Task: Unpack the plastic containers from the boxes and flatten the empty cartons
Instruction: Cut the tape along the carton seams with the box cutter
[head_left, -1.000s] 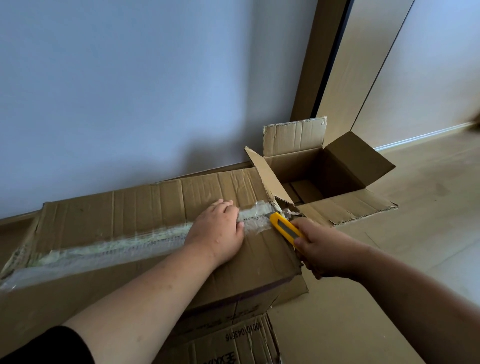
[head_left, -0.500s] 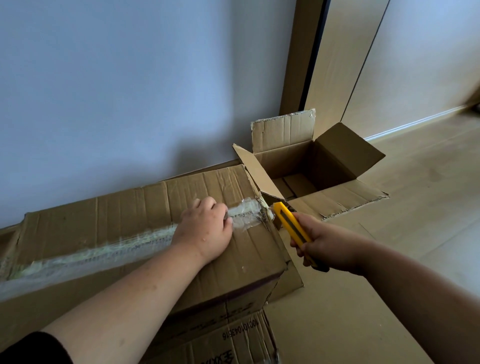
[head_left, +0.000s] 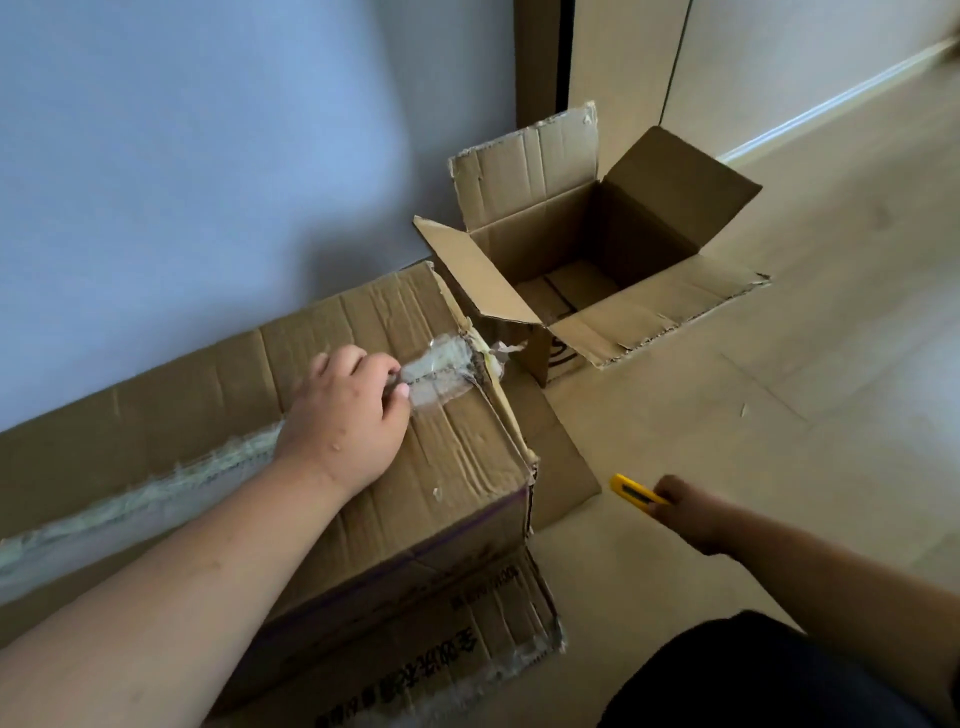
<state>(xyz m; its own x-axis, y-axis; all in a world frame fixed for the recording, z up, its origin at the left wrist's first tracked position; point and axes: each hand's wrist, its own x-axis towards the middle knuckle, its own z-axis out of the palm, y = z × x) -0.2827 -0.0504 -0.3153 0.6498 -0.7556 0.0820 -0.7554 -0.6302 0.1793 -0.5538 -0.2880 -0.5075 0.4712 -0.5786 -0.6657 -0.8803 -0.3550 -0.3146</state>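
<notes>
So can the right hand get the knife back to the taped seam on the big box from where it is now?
Probably yes. The right hand grips the yellow knife low over bare floor beside the sealed box, nothing between. But the left hand is pinching the tape at that end, so mind those fingers.

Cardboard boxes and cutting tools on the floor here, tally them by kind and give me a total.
Brown cardboard boxes: 2, the long taped box and the open box.
Yellow utility knives: 1, the knife in the right hand.
Total: 3
</notes>
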